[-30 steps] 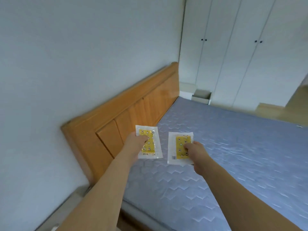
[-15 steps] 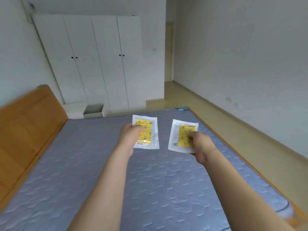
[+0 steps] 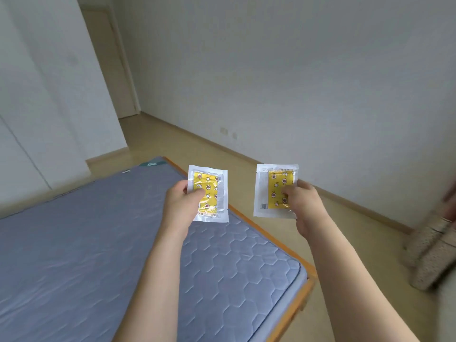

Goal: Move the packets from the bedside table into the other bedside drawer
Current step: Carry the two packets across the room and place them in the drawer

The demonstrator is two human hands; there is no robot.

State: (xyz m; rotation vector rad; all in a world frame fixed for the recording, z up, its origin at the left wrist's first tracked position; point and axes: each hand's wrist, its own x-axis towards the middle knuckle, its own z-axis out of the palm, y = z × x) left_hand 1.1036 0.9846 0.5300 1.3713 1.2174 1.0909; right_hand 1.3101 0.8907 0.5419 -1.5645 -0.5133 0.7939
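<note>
Each hand holds one flat white packet with a yellow patterned insert, both raised in front of me. My left hand pinches the left packet by its lower left side, over the mattress's right edge. My right hand pinches the right packet at its lower right, over the floor. No bedside table or drawer is in view.
The grey-blue quilted mattress on an orange wooden bed frame fills the lower left. Beige floor runs to the right beside a white wall. A blurred speckled object stands at the far right. A doorway lies at the back left.
The view has swung right, from the headboard and wardrobes to the foot-side corner of the bed and the floor. Both hands keep their packets held out in front.
</note>
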